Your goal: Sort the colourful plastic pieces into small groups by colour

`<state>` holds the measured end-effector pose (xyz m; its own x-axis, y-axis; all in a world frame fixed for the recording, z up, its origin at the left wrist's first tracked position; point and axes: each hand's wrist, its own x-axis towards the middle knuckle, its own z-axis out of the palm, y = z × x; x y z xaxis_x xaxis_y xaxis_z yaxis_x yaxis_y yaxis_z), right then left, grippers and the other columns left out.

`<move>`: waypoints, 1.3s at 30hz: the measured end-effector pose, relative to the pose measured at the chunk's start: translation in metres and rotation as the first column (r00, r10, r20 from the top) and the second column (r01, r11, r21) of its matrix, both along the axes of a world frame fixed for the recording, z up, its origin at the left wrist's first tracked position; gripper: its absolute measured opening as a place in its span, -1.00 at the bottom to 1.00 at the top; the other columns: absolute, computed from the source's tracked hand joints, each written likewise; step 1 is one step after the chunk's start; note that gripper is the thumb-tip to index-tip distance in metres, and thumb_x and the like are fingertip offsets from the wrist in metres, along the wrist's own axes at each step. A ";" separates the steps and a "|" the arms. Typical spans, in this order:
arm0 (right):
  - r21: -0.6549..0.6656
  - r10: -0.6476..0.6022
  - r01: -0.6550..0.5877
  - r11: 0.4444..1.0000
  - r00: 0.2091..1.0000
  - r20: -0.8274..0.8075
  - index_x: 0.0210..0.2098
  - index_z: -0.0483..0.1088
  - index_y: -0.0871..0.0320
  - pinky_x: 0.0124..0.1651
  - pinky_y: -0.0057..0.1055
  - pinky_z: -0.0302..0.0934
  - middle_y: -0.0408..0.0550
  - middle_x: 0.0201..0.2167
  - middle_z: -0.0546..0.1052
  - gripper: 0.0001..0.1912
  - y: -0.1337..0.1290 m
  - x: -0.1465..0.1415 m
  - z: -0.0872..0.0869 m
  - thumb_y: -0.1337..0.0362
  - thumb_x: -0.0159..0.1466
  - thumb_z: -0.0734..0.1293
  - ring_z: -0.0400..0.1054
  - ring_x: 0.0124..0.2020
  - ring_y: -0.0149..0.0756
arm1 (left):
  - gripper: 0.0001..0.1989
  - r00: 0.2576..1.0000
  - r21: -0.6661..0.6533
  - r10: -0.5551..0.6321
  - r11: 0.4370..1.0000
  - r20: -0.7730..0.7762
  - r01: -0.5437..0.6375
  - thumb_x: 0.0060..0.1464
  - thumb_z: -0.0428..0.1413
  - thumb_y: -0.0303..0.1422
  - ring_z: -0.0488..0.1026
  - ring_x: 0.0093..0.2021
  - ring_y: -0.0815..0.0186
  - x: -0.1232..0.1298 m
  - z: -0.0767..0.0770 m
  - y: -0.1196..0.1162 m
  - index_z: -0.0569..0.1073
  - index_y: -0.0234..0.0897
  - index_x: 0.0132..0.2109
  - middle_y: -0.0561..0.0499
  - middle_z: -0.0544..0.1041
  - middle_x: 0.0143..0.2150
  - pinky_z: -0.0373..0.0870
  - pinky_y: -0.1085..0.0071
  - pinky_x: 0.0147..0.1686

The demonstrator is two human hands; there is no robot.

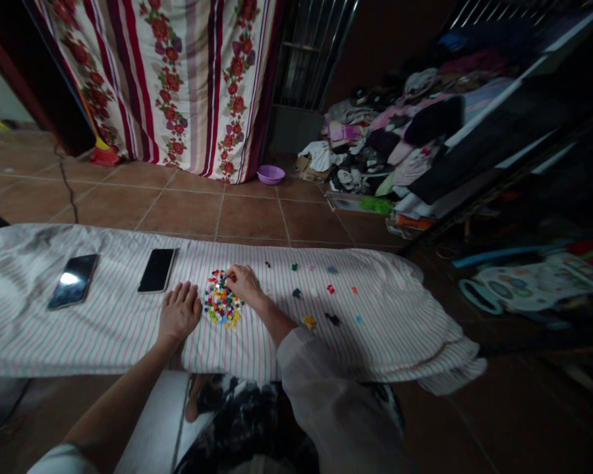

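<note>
Closest in, the left hand (179, 311) lay open and flat on the striped cloth (370, 329), just beside a round cluster of small coloured pieces (222, 299), while the right hand (244, 283) pressed fingertips at its edge, any grip hidden, and stray pieces (330, 289) lay apart.

A white cloth (103, 342) is showing thin pink and green stripes, while a cream curtain (178, 85) is carrying maroon stripes and columns of red flowers with green leaves. A purple basin (271, 174) is standing out, and a heap of small beads (221, 299) is mixing red, yellow, blue and green
</note>
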<state>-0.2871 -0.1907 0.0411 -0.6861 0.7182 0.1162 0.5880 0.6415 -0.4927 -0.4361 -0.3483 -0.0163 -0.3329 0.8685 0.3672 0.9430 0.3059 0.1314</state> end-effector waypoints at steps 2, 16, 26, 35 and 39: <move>0.002 -0.017 0.017 1.000 1.000 0.008 -0.21 0.46 0.12 0.04 -0.43 0.11 -0.11 -0.19 0.60 -0.86 -0.001 0.005 0.001 0.40 0.24 0.31 0.40 -0.12 -0.31 | -0.49 1.000 0.002 -0.008 1.000 0.010 0.008 0.23 -0.17 -0.21 0.29 0.29 -0.04 0.000 0.001 0.000 0.45 -0.38 0.14 -0.29 0.43 0.22 0.17 0.02 0.22; 0.027 -0.143 0.142 0.990 0.989 0.029 -0.09 0.51 0.08 0.10 -0.45 0.12 -0.12 -0.09 0.61 -0.76 0.016 0.054 -0.007 0.34 0.38 0.22 0.42 -0.05 -0.33 | -0.52 0.997 0.037 -0.031 0.999 -0.073 0.034 0.23 -0.16 -0.22 0.31 0.27 0.01 -0.002 -0.002 -0.002 0.45 -0.34 0.12 -0.27 0.46 0.19 0.20 0.05 0.20; -0.033 -0.422 0.422 0.906 0.896 -0.135 -0.14 0.58 0.00 0.03 -0.46 0.24 -0.13 -0.15 0.64 -0.72 0.053 0.119 -0.033 0.39 0.31 0.27 0.48 -0.08 -0.30 | -0.48 0.998 -0.029 -0.012 1.000 -0.068 0.010 0.25 -0.20 -0.22 0.30 0.27 0.02 -0.001 0.003 -0.003 0.44 -0.39 0.14 -0.25 0.45 0.21 0.16 0.09 0.23; -0.136 -0.573 0.557 0.820 0.803 -0.165 -0.12 0.60 0.01 -0.07 -0.50 0.29 -0.10 -0.16 0.65 -0.69 0.072 0.161 -0.036 0.39 0.27 0.27 0.51 -0.16 -0.32 | -0.50 0.997 -0.040 -0.009 0.999 -0.080 0.006 0.24 -0.18 -0.22 0.31 0.27 0.04 -0.003 0.001 -0.003 0.44 -0.37 0.14 -0.24 0.45 0.21 0.17 0.09 0.23; -0.150 -0.611 0.592 0.792 0.768 -0.193 -0.15 0.60 -0.03 -0.07 -0.48 0.30 -0.13 -0.21 0.65 -0.68 0.076 0.175 -0.037 0.38 0.24 0.26 0.51 -0.18 -0.31 | -0.49 0.996 -0.033 -0.003 0.999 -0.088 0.000 0.25 -0.19 -0.21 0.30 0.28 0.04 -0.003 -0.001 -0.003 0.43 -0.36 0.15 -0.24 0.45 0.21 0.18 0.09 0.23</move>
<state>-0.1122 -0.1145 0.0040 -0.0732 0.9878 0.1374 0.7109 0.1483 -0.6875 -0.4391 -0.3510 -0.0171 -0.2995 0.8812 0.3657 0.9508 0.3074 0.0380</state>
